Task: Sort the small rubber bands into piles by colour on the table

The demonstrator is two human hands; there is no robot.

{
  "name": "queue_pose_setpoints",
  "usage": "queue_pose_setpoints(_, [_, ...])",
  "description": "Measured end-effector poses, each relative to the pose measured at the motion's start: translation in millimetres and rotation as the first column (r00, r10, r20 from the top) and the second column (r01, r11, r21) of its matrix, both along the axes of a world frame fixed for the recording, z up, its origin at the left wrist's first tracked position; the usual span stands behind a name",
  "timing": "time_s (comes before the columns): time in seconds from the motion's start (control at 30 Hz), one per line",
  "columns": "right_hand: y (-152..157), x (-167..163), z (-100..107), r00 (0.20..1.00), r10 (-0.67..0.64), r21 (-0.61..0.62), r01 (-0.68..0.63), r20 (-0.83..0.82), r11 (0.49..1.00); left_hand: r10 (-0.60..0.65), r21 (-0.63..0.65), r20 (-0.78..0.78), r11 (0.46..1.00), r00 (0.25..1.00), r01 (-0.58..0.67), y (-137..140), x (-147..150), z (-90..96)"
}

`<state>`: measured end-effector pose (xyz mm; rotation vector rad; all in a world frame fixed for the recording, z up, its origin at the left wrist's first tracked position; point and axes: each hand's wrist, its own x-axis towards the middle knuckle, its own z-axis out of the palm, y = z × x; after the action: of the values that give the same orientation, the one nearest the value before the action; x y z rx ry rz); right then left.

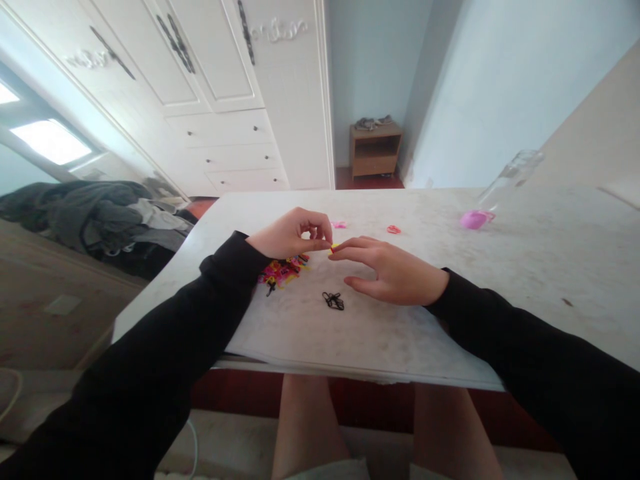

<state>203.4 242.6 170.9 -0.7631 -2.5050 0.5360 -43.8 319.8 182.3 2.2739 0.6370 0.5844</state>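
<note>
My left hand (294,233) is closed in a pinch, thumb against forefinger, just above the table. Whatever it pinches is too small to make out. At its fingertips shows a bit of yellow rubber band (334,247), partly hidden by fingers. My right hand (393,270) reaches in from the other side with its fingers stretched out, the foremost tips at the yellow bit and the thumb apart. A mixed pile of small coloured rubber bands (285,270) lies under my left wrist. Nearer me is a small heap of black rubber bands (333,301).
Pink rubber bands (339,225) and an orange-red bunch (394,229) lie farther back on the white table (380,343). A clear bottle with a pink base (477,219) is at the right. Dark clothes (100,217) are heaped left, before a white wardrobe (295,107).
</note>
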Motion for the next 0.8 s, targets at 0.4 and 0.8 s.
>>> queue_pose_setpoints(0.4, [25, 25, 8, 0.965, -0.248, 0.055, 0.253, -0.080, 0.966, 0.096, 0.058, 0.056, 0.993, 0.994, -0.099, 1, -2, 1.6])
queue_pose_setpoints(0.8, [62, 80, 10, 0.834, -0.548, 0.059, 0.545, 0.066, 0.836, 0.136, 0.199, 0.003, 0.971, 0.991, -0.134, 10, -9, -2.2])
